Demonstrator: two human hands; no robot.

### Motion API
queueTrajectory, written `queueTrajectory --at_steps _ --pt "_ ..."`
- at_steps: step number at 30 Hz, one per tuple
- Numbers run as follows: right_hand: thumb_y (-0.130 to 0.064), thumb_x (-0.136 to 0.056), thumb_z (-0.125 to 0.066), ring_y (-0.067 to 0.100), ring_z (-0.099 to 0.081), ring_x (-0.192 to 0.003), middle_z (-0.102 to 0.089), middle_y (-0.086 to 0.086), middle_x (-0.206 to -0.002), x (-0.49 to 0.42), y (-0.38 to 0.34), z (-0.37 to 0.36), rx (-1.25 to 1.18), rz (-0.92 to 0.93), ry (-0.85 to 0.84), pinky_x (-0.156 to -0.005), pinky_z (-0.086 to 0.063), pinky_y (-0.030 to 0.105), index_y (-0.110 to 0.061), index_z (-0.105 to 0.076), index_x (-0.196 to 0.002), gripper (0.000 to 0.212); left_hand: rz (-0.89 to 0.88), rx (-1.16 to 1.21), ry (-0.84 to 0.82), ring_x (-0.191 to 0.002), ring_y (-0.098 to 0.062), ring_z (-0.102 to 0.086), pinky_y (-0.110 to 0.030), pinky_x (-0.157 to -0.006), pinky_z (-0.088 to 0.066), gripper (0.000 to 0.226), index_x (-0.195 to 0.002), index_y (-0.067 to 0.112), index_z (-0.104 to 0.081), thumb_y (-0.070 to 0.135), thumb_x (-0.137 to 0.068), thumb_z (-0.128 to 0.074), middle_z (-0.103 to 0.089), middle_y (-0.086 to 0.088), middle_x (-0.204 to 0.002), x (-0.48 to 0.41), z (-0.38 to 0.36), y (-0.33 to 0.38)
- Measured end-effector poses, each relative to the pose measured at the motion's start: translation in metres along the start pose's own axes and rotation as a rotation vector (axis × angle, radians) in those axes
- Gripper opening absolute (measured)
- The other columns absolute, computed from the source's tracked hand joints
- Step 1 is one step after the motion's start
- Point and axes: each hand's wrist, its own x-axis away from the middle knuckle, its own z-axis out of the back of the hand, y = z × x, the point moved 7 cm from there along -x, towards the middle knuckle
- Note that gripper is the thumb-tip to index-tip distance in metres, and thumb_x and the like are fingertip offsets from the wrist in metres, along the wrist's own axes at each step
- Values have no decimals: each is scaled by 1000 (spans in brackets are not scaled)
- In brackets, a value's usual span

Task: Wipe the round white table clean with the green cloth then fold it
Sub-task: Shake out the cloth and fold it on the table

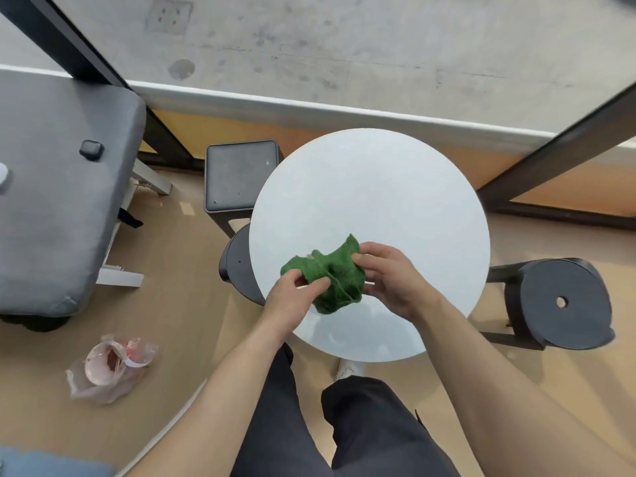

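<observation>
The round white table [371, 187] fills the middle of the head view. A green cloth [339, 275] is bunched and creased over its near part, held between both hands just above the tabletop. My left hand [292, 296] pinches the cloth's left side with thumb and fingers. My right hand [392, 280] grips the cloth's right edge, fingertips on its upper right corner. Part of the cloth is hidden under my fingers.
A square dark stool [239, 175] stands at the table's left, another dark stool [237, 263] partly under it, and a round one [564, 302] at the right. A grey cushioned bench [58, 187] lies far left. A plastic bag [110, 368] is on the wooden floor.
</observation>
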Motion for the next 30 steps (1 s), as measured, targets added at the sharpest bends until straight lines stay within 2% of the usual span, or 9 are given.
queueTrajectory --at_steps 2,5,8,11,16,18,21,27,30 --pt "-5 -94 -62 24 -68 -74 -73 10 -88 15 -19 -5 4 28 -9 -63 -55 33 -16 -67 -80 18 -65 -55 78 -108 -7 -60 -25 -83 -42 45 -122 29 -60 44 -82 -75 -63 19 -114 10 -6 24" --pt "-13 -80 -68 29 -62 -76 -66 15 -91 36 -47 -7 43 99 14 -66 -47 34 -19 -67 -77 7 -344 -92 79 -110 4 -50 -14 -88 -40 71 -143 40 -39 28 -84 -77 -46 26 -121 33 -14 69" --pt "-14 -77 -62 25 -61 -78 -66 11 -85 52 -77 -6 94 177 43 -74 -44 36 -13 -69 -80 7 -535 -108 -28 -112 -2 -56 -19 -89 -48 51 -129 40 -59 14 -86 -71 -58 21 -125 43 -17 106" --pt "-12 -77 -58 25 -59 -77 -64 12 -80 65 -106 -3 78 241 75 -68 -46 34 -9 -68 -81 12 -532 -70 -82 -92 -7 -67 -23 -76 -51 20 -96 31 -72 14 -86 -70 -73 18 -94 47 -20 131" --pt "-7 -81 -49 25 -58 -75 -60 16 -80 81 -146 -5 48 280 46 -62 -51 28 -8 -67 -74 19 -625 -138 -17 -111 -6 -52 -22 -90 -47 58 -121 45 -49 25 -76 -80 -52 12 -123 51 -22 173" --pt "-3 -85 -45 22 -57 -69 -59 10 -73 85 -164 -4 24 295 26 -58 -50 25 -7 -64 -72 23 -668 -197 -68 -110 -6 -55 -26 -93 -47 42 -109 47 -59 23 -81 -77 -56 15 -116 45 -25 191" --pt "-8 -82 -48 19 -58 -65 -60 5 -69 87 -193 6 -110 354 34 -61 -50 27 -11 -64 -72 19 -632 -305 -201 -100 -4 -64 -27 -85 -47 10 -91 29 -70 24 -83 -75 -70 17 -94 28 -39 200" --pt "-10 -89 -38 22 -58 -70 -61 7 -74 80 -243 38 -307 443 65 -72 -46 34 -13 -65 -66 36 -569 -377 -135 -104 -6 -63 -42 -93 -53 9 -83 30 -61 22 -83 -65 -71 15 -96 -22 -44 208" --pt "-13 -88 -36 24 -56 -72 -56 8 -77 71 -259 59 -371 476 127 -77 -44 37 -13 -64 -63 38 -572 -327 -149 -115 -8 -59 -37 -96 -50 26 -106 34 -56 29 -84 -69 -67 16 -113 -46 -39 221"
